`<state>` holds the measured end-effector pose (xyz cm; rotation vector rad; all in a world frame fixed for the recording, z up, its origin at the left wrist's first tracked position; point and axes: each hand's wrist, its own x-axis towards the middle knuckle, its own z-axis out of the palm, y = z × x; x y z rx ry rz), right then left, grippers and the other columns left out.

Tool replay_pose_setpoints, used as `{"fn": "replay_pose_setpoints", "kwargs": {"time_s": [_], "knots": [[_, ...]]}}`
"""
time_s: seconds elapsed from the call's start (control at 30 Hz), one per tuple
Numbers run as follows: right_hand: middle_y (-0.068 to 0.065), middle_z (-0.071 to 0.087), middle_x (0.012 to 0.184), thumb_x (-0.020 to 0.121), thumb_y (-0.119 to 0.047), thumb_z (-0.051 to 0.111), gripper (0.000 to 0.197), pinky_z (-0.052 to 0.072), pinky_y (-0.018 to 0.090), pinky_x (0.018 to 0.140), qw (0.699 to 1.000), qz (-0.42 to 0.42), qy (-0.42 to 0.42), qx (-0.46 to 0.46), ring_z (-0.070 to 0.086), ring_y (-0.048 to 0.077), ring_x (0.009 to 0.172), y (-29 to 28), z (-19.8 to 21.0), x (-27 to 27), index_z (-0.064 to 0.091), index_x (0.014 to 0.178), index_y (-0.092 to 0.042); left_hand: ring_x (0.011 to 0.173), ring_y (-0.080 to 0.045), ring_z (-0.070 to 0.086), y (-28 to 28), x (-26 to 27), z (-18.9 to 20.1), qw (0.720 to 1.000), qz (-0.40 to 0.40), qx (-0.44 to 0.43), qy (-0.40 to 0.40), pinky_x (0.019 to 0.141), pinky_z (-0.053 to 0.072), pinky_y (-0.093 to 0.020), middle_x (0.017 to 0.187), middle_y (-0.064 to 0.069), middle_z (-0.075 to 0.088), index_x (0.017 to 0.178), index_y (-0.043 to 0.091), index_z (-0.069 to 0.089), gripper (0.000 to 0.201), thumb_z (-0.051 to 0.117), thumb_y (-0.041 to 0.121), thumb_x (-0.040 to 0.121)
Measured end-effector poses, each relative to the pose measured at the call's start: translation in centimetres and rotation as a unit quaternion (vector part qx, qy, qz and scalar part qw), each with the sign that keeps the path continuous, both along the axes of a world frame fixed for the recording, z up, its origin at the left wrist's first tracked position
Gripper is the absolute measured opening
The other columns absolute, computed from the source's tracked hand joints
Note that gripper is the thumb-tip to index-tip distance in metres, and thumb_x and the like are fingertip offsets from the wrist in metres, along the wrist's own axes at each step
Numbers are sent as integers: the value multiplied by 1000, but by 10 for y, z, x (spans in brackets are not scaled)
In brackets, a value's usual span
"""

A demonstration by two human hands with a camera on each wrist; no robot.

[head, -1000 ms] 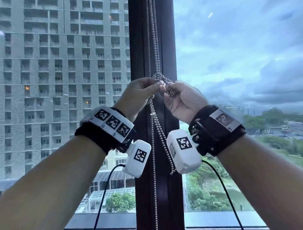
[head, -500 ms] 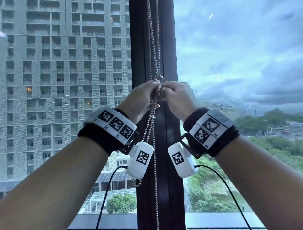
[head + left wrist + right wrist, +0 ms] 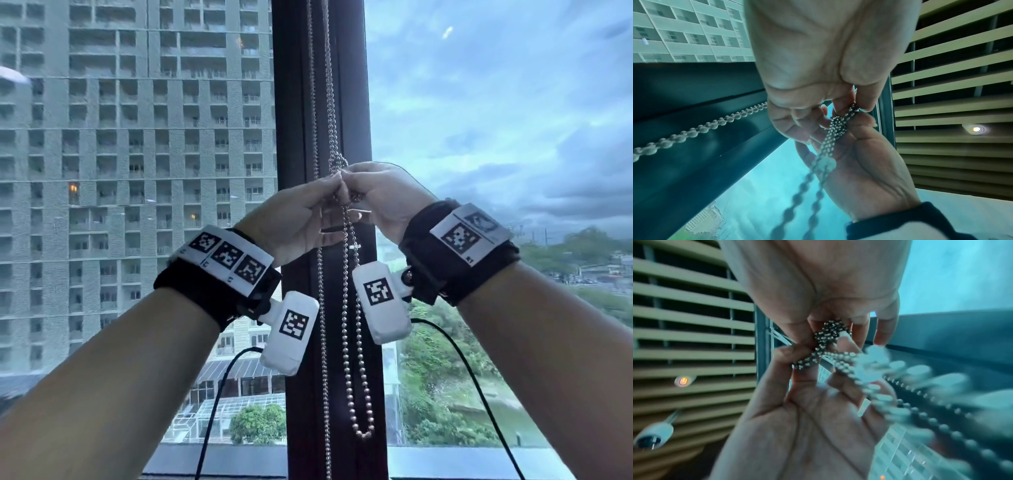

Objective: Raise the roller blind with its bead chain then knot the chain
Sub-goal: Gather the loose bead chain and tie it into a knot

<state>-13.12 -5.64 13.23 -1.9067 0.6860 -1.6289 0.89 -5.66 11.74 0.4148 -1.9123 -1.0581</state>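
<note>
A metal bead chain (image 3: 329,102) hangs in front of the dark window post. It is bunched into a knot (image 3: 337,161) just above my hands. My left hand (image 3: 333,187) pinches the chain under the knot, and my right hand (image 3: 353,192) pinches it from the other side, fingertips almost touching. A doubled loop (image 3: 362,432) dangles below them. In the left wrist view my left hand (image 3: 856,106) nips the bunched beads (image 3: 835,129). The right wrist view shows my right hand (image 3: 831,331) holding the beaded tangle (image 3: 827,337). The roller blind is out of view.
The window post (image 3: 298,137) stands between two glass panes, with a high-rise behind the left one. A single chain strand (image 3: 322,342) hangs straight to the sill (image 3: 479,462). Overhead is a slatted ceiling with a round lamp (image 3: 974,129).
My hands closed together on the chain, and the right wrist turned over and partly back. The knot now sits tight above my fingers. The loose loop hangs lower under the right hand.
</note>
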Motion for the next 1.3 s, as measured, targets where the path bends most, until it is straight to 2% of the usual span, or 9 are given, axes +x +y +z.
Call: {"fn": "replay_pose_setpoints", "kwargs": {"time_s": [0.17, 0.3, 0.5, 0.67, 0.9, 0.97, 1.07, 1.17, 1.3], "knots": [[3, 50, 70, 94, -26, 51, 33, 35, 31, 61, 997, -61, -56, 2, 43, 24, 76, 0, 1, -7, 53, 63, -18, 80, -8, 58, -6, 3, -9, 995, 96, -34, 24, 75, 40, -31, 90, 3, 60, 79, 23, 58, 25, 45, 33, 97], [-6, 51, 65, 92, -33, 55, 31, 39, 34, 81, 995, 11, -93, 40, 49, 14, 66, 9, 1, -15, 49, 64, -21, 83, -8, 57, -6, 8, -9, 993, 104, -37, 33, 83, 38, -36, 90, 6, 59, 75, 26, 59, 27, 46, 32, 97], [-9, 60, 59, 93, -32, 54, 32, 35, 31, 77, 992, 76, -100, 2, 51, 9, 63, 7, -8, -25, 52, 63, -22, 93, -11, 52, -2, 11, -5, 991, 110, -61, 39, 88, 35, -37, 90, 10, 60, 77, 28, 63, 24, 48, 30, 95], [-9, 51, 54, 94, -32, 53, 31, 36, 22, 59, 985, 87, -148, -1, 45, 8, 53, 7, -7, -26, 52, 66, -18, 98, -13, 48, 2, 9, -1, 987, 127, -92, 31, 91, 33, -39, 90, 14, 61, 75, 28, 67, 25, 51, 27, 94], [-7, 51, 46, 96, -31, 49, 31, 49, 20, 53, 931, 228, -268, 101, 51, 6, 42, 21, 5, -27, 52, 70, -14, 90, -10, 50, 2, 4, -1, 974, 180, -135, 22, 89, 32, -40, 86, 17, 64, 72, 34, 72, 28, 53, 30, 93], [-8, 44, 46, 96, -33, 48, 34, 37, 16, 46, 925, 265, -234, 139, 39, 2, 37, 24, 4, -33, 56, 70, -13, 90, -10, 51, 1, 7, 0, 971, 195, -133, 36, 87, 33, -40, 87, 16, 63, 71, 33, 71, 30, 53, 28, 94], [-9, 41, 51, 97, -28, 47, 28, 24, 13, 35, 962, 227, -105, 111, 30, 1, 34, 21, -4, -39, 60, 79, -12, 86, -9, 54, -3, 17, 1, 971, 202, -110, 58, 85, 34, -38, 86, 13, 63, 74, 28, 65, 26, 50, 27, 96], [-5, 42, 53, 97, -25, 47, 25, 22, 16, 33, 986, 154, 22, 64, 29, 4, 34, 13, -19, -35, 61, 84, -10, 87, -11, 57, -5, 22, 0, 977, 185, -80, 71, 83, 37, -38, 85, 9, 63, 76, 24, 61, 27, 45, 26, 97], [-2, 44, 50, 99, -27, 42, 31, 25, 19, 33, 979, 117, 146, 83, 32, 7, 32, 6, -52, -27, 56, 79, -7, 82, -14, 61, -5, 20, 0, 983, 151, -46, 88, 81, 42, -38, 85, 3, 64, 80, 19, 58, 26, 41, 24, 99]]}}
